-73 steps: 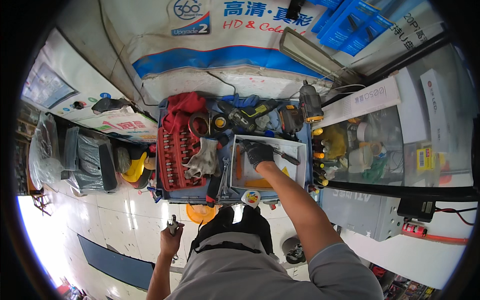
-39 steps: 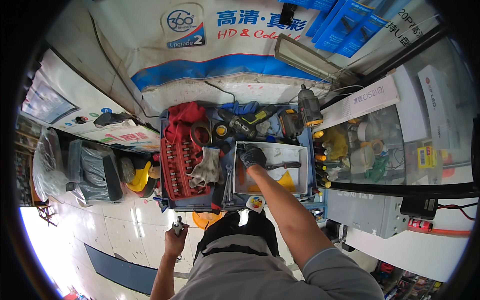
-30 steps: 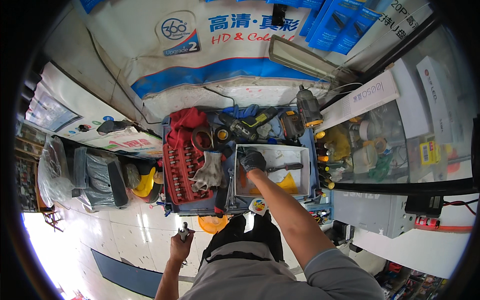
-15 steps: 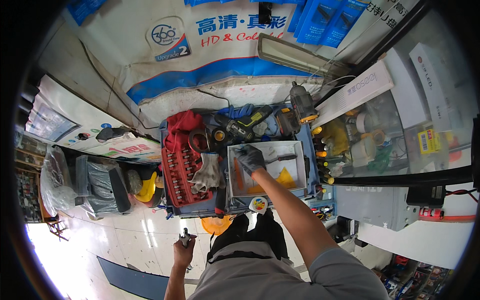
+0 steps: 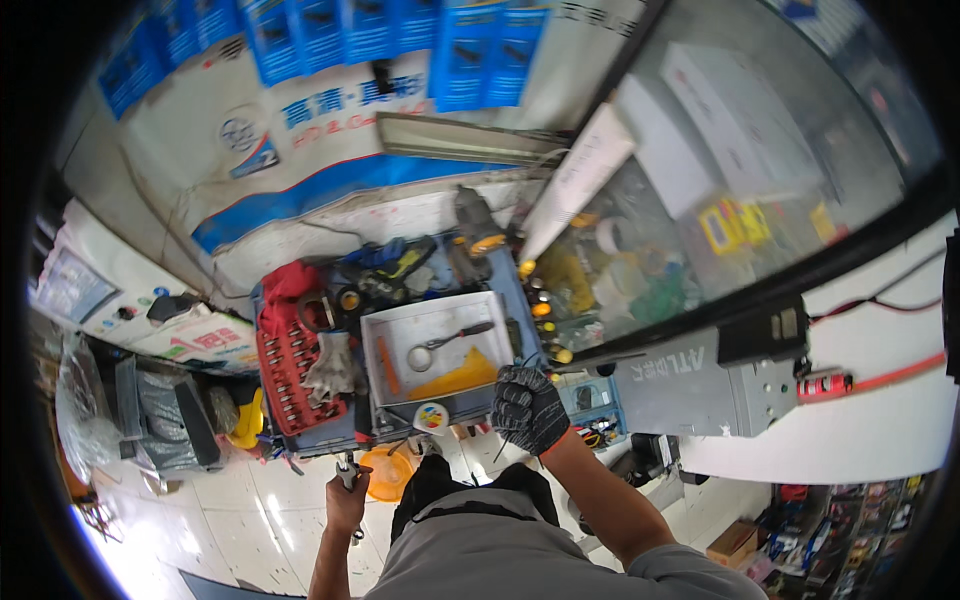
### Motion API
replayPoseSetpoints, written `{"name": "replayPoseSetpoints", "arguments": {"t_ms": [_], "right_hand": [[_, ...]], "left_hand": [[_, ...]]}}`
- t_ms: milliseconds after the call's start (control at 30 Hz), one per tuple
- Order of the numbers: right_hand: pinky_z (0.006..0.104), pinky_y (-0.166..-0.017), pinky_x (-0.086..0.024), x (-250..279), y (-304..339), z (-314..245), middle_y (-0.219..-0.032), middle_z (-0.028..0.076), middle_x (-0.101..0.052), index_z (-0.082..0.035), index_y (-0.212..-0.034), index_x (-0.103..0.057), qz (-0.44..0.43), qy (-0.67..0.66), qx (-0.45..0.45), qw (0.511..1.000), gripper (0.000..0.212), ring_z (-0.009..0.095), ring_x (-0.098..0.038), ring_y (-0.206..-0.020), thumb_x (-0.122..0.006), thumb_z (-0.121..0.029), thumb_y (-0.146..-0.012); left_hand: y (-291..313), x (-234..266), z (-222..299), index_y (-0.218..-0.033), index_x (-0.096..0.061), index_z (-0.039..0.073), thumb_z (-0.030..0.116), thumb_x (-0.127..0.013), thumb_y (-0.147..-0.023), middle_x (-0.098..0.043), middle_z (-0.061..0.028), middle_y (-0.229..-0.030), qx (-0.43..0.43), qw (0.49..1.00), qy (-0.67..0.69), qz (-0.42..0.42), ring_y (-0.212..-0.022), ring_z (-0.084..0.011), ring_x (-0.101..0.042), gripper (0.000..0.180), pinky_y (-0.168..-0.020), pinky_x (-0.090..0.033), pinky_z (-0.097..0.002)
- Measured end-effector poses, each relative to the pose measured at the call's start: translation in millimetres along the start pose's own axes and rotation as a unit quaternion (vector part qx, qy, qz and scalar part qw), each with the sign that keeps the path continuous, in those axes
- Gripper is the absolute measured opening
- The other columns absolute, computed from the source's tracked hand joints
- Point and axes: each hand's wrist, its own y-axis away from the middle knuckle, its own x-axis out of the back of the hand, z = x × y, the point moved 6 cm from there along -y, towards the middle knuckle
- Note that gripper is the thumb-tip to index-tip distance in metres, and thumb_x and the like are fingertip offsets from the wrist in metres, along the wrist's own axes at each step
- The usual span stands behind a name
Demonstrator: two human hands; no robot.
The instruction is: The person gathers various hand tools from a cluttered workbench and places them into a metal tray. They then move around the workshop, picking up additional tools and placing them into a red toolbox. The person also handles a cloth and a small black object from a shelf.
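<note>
My left hand (image 5: 346, 500) is bare and closed around an adjustable wrench (image 5: 347, 468), its jaws pointing up beyond my fingers. My right hand (image 5: 528, 412), in a dark grey glove, is closed just off the right front corner of a shallow white box (image 5: 375, 350). A thin dark strip (image 5: 503, 447) sticks out from that fist; its kind cannot be made out. Inside the box lie a dark-handled tool (image 5: 462, 334), a pale tape ring (image 5: 419, 358), an orange stick (image 5: 388, 365) and a yellow sheet (image 5: 460, 378).
Left of the box are a red socket set (image 5: 282, 375), a light work glove (image 5: 332, 368) and a red cloth (image 5: 290, 285). A power tool (image 5: 478, 220) stands at the back. A glass case (image 5: 690, 280) and a grey metal box (image 5: 690, 385) flank the right.
My right hand has come out of the white box and moved right and nearer to me, now with a thin dark strip. The view has swung right. My left hand still holds the wrench.
</note>
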Motion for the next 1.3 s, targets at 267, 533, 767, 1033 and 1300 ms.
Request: {"name": "replayPoseSetpoints", "arguments": {"t_ms": [267, 533, 767, 1033, 1300], "right_hand": [[0.025, -0.038, -0.034, 107.9, 178.5, -78.8, -0.055, -0.007, -0.045, -0.015, -0.079, -0.057, 0.03, -0.078, 0.068, 0.994, 0.02, 0.01, -0.042, -0.043, -0.056, -0.024, -0.097], [0.0279, -0.039, -0.028, 346.8, 412.4, -107.1, -0.051, -0.006, -0.038, -0.022, -0.08, -0.061, 0.345, -0.093, 0.255, 0.899, 0.013, 0.012, -0.035, -0.04, -0.067, -0.03, -0.089], [0.0325, -0.036, -0.026, 523.8, 574.7, -37.5, -0.044, -0.004, -0.034, -0.027, -0.055, -0.044, 0.505, -0.225, 0.338, 0.762, 0.039, 0.017, -0.036, -0.036, -0.071, -0.038, -0.082], [0.034, -0.038, -0.026, 573.4, 629.6, 24.8, -0.047, -0.002, -0.036, -0.023, -0.056, -0.04, 0.622, -0.259, 0.364, 0.643, 0.041, 0.018, -0.035, -0.038, -0.07, -0.029, -0.084], [0.0373, -0.041, -0.02, 646.1, 646.7, 7.5, -0.049, -0.001, -0.034, -0.025, -0.058, -0.04, 0.699, -0.189, 0.345, 0.597, 0.039, 0.016, -0.029, -0.04, -0.07, -0.028, -0.081]], "left_hand": [[45.7, -159.6, 76.5, -0.1, -0.074, 0.002, 0.012, -0.066, -0.093, -0.058, 0.0034, -0.067, -0.043, 0.993, -0.059, -0.088, -0.061, -0.0054, -0.047, 0.014, -0.056, -0.039, -0.0263], [100.3, -338.6, 131.6, -0.097, -0.076, 0.007, 0.016, -0.067, -0.094, -0.053, 0.0055, -0.067, -0.103, 0.959, -0.135, -0.228, -0.059, -0.0051, -0.042, 0.013, -0.053, -0.034, -0.0274], [91.3, -384.9, 190.4, -0.094, -0.076, 0.006, 0.019, -0.071, -0.092, -0.064, 0.0017, -0.069, -0.213, 0.935, -0.097, -0.268, -0.061, -0.0104, -0.054, 0.014, -0.056, -0.041, -0.0339], [38.9, -381.8, 189.5, -0.094, -0.075, 0.003, 0.021, -0.07, -0.093, -0.068, -0.0034, -0.076, -0.176, 0.907, -0.314, -0.216, -0.068, -0.0115, -0.058, 0.018, -0.062, -0.047, -0.0344], [50.2, -388.1, 175.3, -0.105, -0.07, 0.0, 0.031, -0.075, -0.09, -0.071, -0.0118, -0.084, -0.198, 0.929, -0.246, -0.196, -0.074, -0.025, -0.066, 0.034, -0.069, -0.05, -0.0401]]}}
